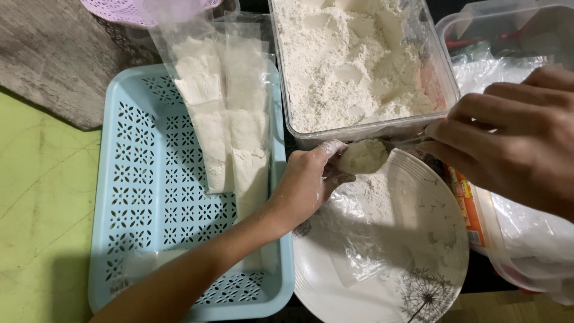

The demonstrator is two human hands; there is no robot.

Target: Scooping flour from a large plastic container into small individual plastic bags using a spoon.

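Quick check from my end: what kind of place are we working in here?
Probably a home floor or low table set up for packing flour: a clear tub of white flour, filled plastic bags lying in a light blue basket, and a patterned plate under a bag.

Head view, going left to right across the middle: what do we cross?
Green floor mat → light blue perforated plastic tray → clear flour-filled bags lying in it → flour-dusted left hand → spoon heaped with flour over the white patterned plate → right hand.
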